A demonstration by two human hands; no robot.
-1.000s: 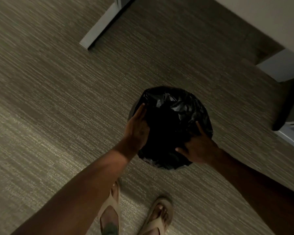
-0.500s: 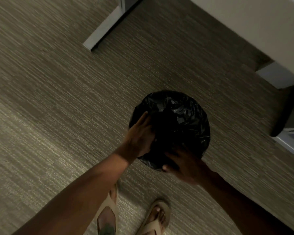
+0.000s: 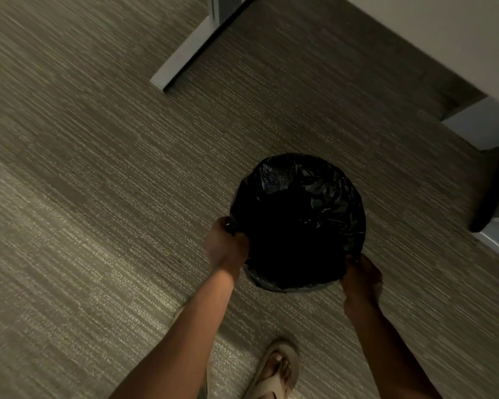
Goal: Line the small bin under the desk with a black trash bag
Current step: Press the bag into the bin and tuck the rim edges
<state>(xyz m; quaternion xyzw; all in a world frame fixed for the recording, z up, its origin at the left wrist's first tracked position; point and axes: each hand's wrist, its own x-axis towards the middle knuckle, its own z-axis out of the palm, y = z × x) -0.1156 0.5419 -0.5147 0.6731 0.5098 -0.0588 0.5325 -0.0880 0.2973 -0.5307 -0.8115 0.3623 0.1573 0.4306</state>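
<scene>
- The small bin (image 3: pixel 283 285) stands on the carpet (image 3: pixel 98 197), out in front of the desk (image 3: pixel 444 38) — not beneath it.
- The black trash bag (image 3: pixel 300 203) lines it, folded over the rim.
- The left hand (image 3: pixel 225 246) is curled closed, pinching bag plastic at the rim's left side.
- The right hand (image 3: pixel 362 279) grips the bag edge at the near right — fingers closed on it.
- A sandalled foot (image 3: pixel 277 370) is planted just below.

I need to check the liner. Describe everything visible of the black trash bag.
The black trash bag is thin, glossy, crinkled plastic, draped over a round bin standing on the carpet beside the desk. Its middle sinks into darkness. The left hand pinches its left edge; the right hand grips its near right edge.
</scene>
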